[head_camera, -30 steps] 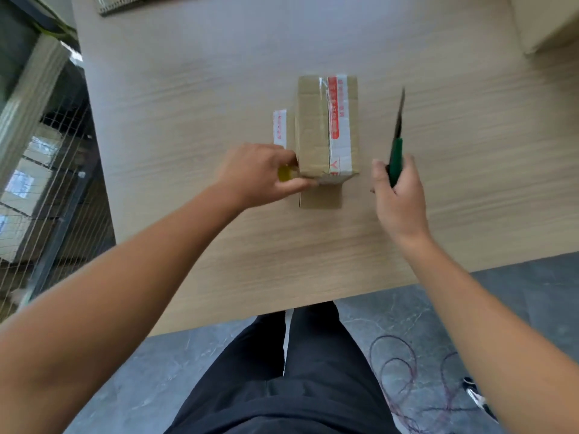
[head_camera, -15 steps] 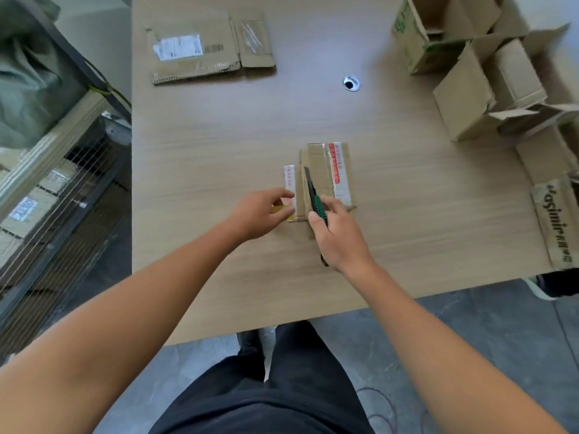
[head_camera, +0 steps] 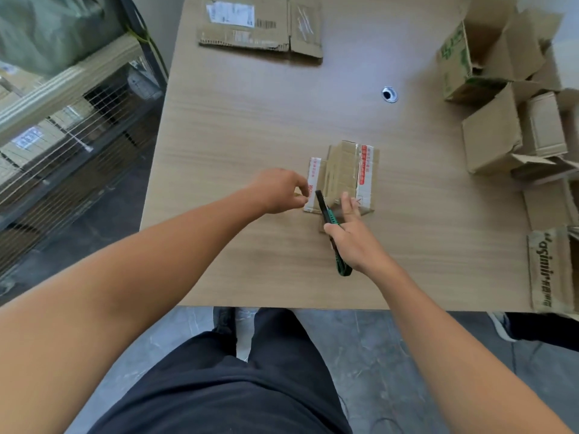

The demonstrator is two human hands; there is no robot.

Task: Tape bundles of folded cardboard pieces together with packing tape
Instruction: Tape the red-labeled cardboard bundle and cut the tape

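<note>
Cardboard bundle (head_camera: pixel 341 173): lies flat mid-worktop (head_camera: pixel 250 120), square in front of you and within reach of both hands, so you can work on it without leaning.
Right hand (head_camera: pixel 354 242): you grip the utility knife (head_camera: pixel 329 219) in it, with fingers stretched forward onto the bundle's near edge, likely to pin it against sliding.
Left hand (head_camera: pixel 279 191): pinches a small yellowish piece (head_camera: pixel 297 192) just left of the bundle. This may be a tape end held taut, but it is too small to tell.
Utility knife: its dark tip points away from you, beside the taped flap (head_camera: pixel 314 180), probably set to cut tape there.
</note>
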